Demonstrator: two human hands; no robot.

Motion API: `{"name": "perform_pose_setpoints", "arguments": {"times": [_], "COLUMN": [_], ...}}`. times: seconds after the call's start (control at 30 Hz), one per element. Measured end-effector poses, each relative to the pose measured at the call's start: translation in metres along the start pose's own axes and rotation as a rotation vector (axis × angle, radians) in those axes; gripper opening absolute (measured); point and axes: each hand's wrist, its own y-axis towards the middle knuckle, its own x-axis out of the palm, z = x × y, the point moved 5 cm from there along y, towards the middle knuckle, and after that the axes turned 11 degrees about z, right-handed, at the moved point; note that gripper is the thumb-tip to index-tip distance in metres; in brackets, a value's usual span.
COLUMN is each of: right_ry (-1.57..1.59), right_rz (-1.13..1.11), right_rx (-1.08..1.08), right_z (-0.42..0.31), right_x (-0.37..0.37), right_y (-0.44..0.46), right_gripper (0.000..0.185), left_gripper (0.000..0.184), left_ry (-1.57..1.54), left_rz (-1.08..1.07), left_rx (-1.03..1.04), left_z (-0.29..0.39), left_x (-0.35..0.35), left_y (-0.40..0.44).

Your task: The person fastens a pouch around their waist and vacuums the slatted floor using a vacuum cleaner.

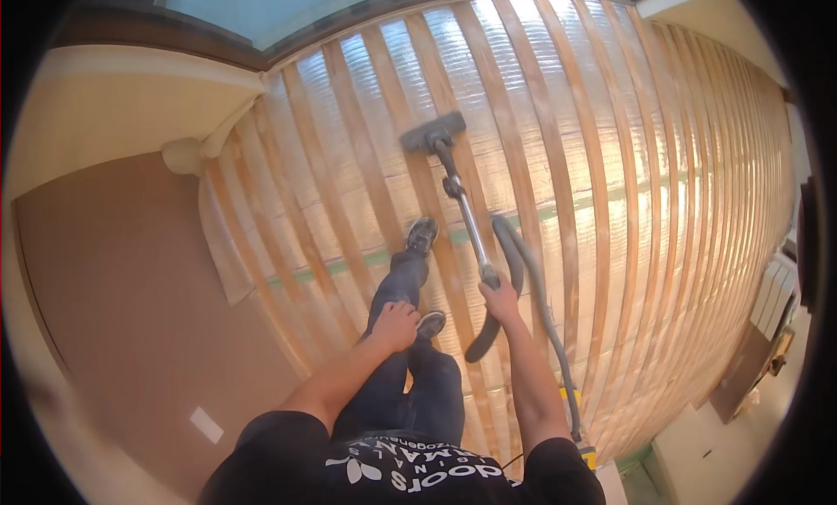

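Note:
My right hand [500,297] is closed round the upper end of a vacuum cleaner wand [472,223], a chrome tube sloping away from me. At its far end, the dark floor head [433,132] lies across the wooden battens and the shiny foil between them, slightly blurred. A grey hose [542,309] loops from the handle past my right forearm toward a yellow machine [573,411], partly hidden by my arm. My left hand [398,324] rests on my thigh above the knee, fingers loosely laid on the dark trousers, holding nothing.
Parallel wooden battens [523,156] run over reflective foil [558,121], with green tape [336,267] across it. A brown floor area [113,252] lies left. A glazed door [288,12] stands ahead; a white radiator [772,297] is at far right. My shoe [422,235] stands among the battens.

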Motion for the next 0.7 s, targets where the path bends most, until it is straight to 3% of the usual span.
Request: {"name": "perform_pose_setpoints", "arguments": {"times": [0.1,0.17,0.23,0.4,0.5,0.6,0.7], "right_ry": [0.018,0.111,0.112,0.152,0.167,0.249,0.175], "right_rz": [0.048,-0.054,0.058,-0.006,0.002,-0.127,-0.014], "right_rx": [-0.043,0.035,-0.232,-0.11,-0.171,-0.084,-0.122], "right_z": [-0.099,-0.162,-0.203,-0.325,-0.352,-0.393,-0.365], "right_x": [0.026,0.047,0.072,0.093,0.124,0.119,0.096], "right_y": [0.055,0.084,0.129,0.202,0.278,0.287,0.281], "right_gripper": [0.059,0.06,0.059,0.049,0.041,0.038,0.043], "left_gripper": [0.03,0.03,0.029,0.027,0.024,0.021,0.019], "left_ry": [-0.02,-0.039,-0.078,-0.201,-0.234,-0.266,-0.233], "left_rz": [-0.081,-0.096,-0.085,-0.085,-0.093,-0.066,-0.062], "left_rx": [-0.067,-0.108,-0.152,-0.225,-0.246,-0.265,-0.28], "left_z": [-0.013,-0.02,-0.027,-0.036,-0.038,-0.041,-0.043], "left_x": [-0.021,-0.024,-0.029,-0.045,-0.048,-0.047,-0.037], "left_y": [0.021,0.03,0.039,0.054,0.059,0.06,0.06]}}
